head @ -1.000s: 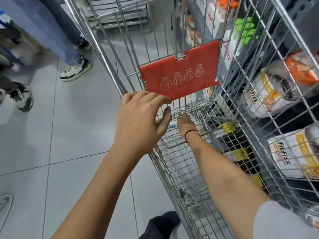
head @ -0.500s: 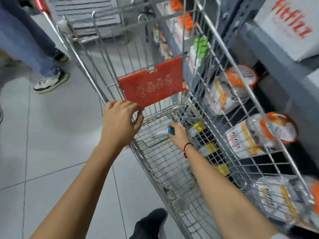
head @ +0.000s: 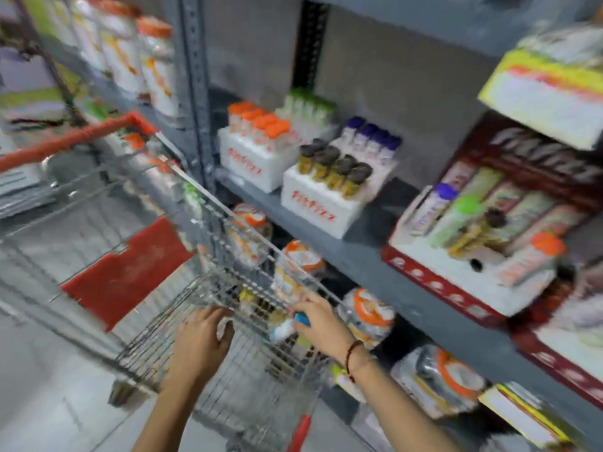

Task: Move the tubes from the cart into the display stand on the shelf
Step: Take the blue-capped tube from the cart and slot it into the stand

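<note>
While the whole view is smeared by blur, the right hand (head: 321, 324) reaches inside the wire cart (head: 182, 308), its grip closed around a tube (head: 290, 324) with a blue cap. The left hand (head: 202, 337) rests on the cart's wire edge, fingers curled over it. Just beyond the cart's right wall stands the grey shelf (head: 368, 256), carrying white stands (head: 313, 207) of capped tubes and, further right, a red-and-white display stand (head: 463, 275) with tubes lying in it. Packaged goods fill the lower shelf behind the wire.
</note>
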The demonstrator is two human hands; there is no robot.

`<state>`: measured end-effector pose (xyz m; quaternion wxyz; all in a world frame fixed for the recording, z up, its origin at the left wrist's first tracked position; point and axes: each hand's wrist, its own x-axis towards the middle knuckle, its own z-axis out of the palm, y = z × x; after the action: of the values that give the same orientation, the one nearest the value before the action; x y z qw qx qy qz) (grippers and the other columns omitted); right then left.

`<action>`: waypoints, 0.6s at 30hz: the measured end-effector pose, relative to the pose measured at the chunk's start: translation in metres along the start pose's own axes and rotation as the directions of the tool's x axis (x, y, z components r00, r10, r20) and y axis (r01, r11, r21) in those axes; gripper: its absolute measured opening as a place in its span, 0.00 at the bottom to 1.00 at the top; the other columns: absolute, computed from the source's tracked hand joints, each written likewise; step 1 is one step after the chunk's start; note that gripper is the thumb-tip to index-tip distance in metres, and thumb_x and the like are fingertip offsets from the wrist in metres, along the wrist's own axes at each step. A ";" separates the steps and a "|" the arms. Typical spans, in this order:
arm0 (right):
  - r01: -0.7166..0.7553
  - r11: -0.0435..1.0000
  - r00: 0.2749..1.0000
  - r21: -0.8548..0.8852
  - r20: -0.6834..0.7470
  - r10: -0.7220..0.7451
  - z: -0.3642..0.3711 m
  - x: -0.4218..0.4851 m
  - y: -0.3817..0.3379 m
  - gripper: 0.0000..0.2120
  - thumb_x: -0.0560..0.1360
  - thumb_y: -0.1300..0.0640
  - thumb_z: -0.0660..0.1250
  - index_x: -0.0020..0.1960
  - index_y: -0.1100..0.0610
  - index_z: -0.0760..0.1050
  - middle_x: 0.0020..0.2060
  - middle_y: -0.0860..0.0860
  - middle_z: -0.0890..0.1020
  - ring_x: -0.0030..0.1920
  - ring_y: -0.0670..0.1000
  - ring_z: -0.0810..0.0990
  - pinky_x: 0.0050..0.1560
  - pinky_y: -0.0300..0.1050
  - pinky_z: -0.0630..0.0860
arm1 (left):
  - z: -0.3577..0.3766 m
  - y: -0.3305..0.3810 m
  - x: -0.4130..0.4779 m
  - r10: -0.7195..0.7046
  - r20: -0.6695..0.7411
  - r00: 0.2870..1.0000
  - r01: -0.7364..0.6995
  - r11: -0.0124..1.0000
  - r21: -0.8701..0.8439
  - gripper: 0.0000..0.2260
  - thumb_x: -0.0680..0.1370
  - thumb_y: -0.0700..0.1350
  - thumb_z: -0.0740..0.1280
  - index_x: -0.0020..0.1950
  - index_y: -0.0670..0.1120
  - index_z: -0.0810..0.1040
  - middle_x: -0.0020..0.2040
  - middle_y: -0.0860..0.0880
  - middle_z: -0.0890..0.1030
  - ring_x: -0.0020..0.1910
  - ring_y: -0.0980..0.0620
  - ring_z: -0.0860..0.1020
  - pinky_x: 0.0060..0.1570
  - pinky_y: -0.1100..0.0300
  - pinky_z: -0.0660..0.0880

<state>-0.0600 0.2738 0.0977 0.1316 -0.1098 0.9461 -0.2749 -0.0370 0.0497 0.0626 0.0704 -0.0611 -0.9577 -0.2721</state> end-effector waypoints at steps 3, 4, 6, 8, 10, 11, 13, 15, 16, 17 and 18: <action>-0.019 1.000 0.986 -0.024 -0.167 0.015 -0.057 -0.054 0.007 0.09 0.75 0.60 0.64 0.54 0.57 0.77 0.50 0.54 0.73 0.56 0.53 0.73 0.53 0.38 0.65 | 0.009 0.066 0.011 0.177 0.022 0.984 -0.176 0.983 -0.044 0.17 0.70 0.51 0.57 0.46 0.43 0.82 0.43 0.44 0.83 0.40 0.42 0.80 0.36 0.54 0.77; -0.037 0.999 0.976 -0.032 -0.214 0.029 -0.077 -0.072 0.009 0.08 0.76 0.59 0.64 0.54 0.57 0.77 0.49 0.54 0.72 0.54 0.53 0.73 0.51 0.39 0.65 | 0.012 0.089 0.013 0.235 0.033 0.971 -0.233 0.971 -0.054 0.18 0.70 0.51 0.57 0.47 0.43 0.81 0.43 0.44 0.84 0.39 0.43 0.81 0.36 0.56 0.77; -0.072 0.997 0.954 -0.027 -0.294 0.061 -0.116 -0.105 0.013 0.08 0.76 0.59 0.64 0.54 0.58 0.77 0.47 0.54 0.72 0.52 0.53 0.73 0.47 0.37 0.62 | 0.023 0.127 0.015 0.336 0.068 0.939 -0.332 0.941 -0.072 0.17 0.69 0.49 0.59 0.50 0.43 0.81 0.46 0.44 0.84 0.41 0.44 0.82 0.36 0.55 0.78; -0.105 0.993 0.923 -0.048 -0.376 0.080 -0.152 -0.134 0.018 0.08 0.75 0.61 0.65 0.53 0.60 0.78 0.47 0.57 0.75 0.52 0.55 0.74 0.47 0.35 0.61 | 0.036 0.160 0.018 0.445 0.096 0.890 -0.440 0.895 -0.075 0.19 0.69 0.48 0.59 0.53 0.41 0.80 0.51 0.41 0.83 0.46 0.43 0.82 0.39 0.52 0.79; -0.138 0.988 0.893 -0.071 -0.440 0.093 -0.180 -0.156 0.025 0.08 0.74 0.61 0.66 0.52 0.59 0.79 0.46 0.58 0.77 0.51 0.57 0.76 0.49 0.39 0.65 | 0.047 0.186 0.024 0.531 0.102 0.841 -0.525 0.847 -0.082 0.20 0.70 0.47 0.61 0.57 0.38 0.78 0.55 0.39 0.81 0.52 0.42 0.80 0.46 0.52 0.77; -0.147 0.985 0.879 -0.089 -0.469 0.089 -0.191 -0.165 0.028 0.08 0.74 0.61 0.66 0.52 0.59 0.79 0.46 0.58 0.78 0.50 0.56 0.76 0.49 0.40 0.66 | 0.053 0.198 0.028 0.559 0.097 0.823 -0.552 0.829 -0.094 0.20 0.70 0.44 0.63 0.59 0.37 0.76 0.57 0.38 0.80 0.55 0.41 0.78 0.50 0.51 0.76; -0.193 0.977 0.849 -0.094 -0.514 0.118 -0.208 -0.180 0.030 0.08 0.74 0.60 0.66 0.53 0.59 0.79 0.47 0.56 0.78 0.49 0.51 0.74 0.46 0.34 0.62 | 0.064 0.220 0.037 0.610 0.110 0.785 -0.599 0.792 -0.120 0.22 0.71 0.39 0.68 0.64 0.37 0.71 0.63 0.37 0.75 0.61 0.39 0.74 0.57 0.46 0.72; -0.224 0.971 0.830 -0.088 -0.539 0.143 -0.223 -0.187 0.031 0.09 0.74 0.60 0.66 0.54 0.59 0.79 0.49 0.56 0.77 0.51 0.51 0.74 0.46 0.33 0.61 | 0.075 0.237 0.047 0.656 0.152 0.740 -0.646 0.755 -0.114 0.26 0.73 0.40 0.69 0.69 0.38 0.66 0.68 0.38 0.69 0.66 0.40 0.68 0.62 0.46 0.67; -0.237 0.967 0.825 -0.092 -0.545 0.150 -0.229 -0.190 0.032 0.09 0.74 0.61 0.66 0.53 0.58 0.79 0.50 0.57 0.77 0.52 0.52 0.74 0.47 0.34 0.62 | 0.081 0.244 0.051 0.674 0.184 0.715 -0.670 0.736 -0.097 0.28 0.74 0.43 0.67 0.71 0.39 0.63 0.71 0.40 0.66 0.69 0.42 0.64 0.64 0.47 0.65; -0.242 0.965 0.820 -0.100 -0.553 0.149 -0.234 -0.192 0.032 0.08 0.74 0.61 0.66 0.53 0.58 0.79 0.50 0.57 0.78 0.53 0.53 0.74 0.48 0.36 0.63 | 0.088 0.248 0.055 0.691 0.211 0.692 -0.693 0.717 -0.074 0.29 0.74 0.45 0.66 0.72 0.41 0.60 0.72 0.42 0.64 0.71 0.44 0.61 0.66 0.49 0.62; -0.249 0.963 0.817 -0.106 -0.556 0.151 -0.239 -0.193 0.032 0.08 0.74 0.61 0.66 0.52 0.57 0.79 0.49 0.57 0.78 0.53 0.54 0.74 0.48 0.37 0.63 | 0.095 0.251 0.059 0.702 0.238 0.672 -0.713 0.699 -0.052 0.29 0.75 0.46 0.66 0.73 0.41 0.59 0.73 0.42 0.62 0.72 0.45 0.59 0.67 0.49 0.60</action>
<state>0.0439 0.4715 0.3112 -0.1238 0.0619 0.9708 -0.1957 -0.0656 0.3166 0.1209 0.0558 -0.4577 -0.8663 -0.1923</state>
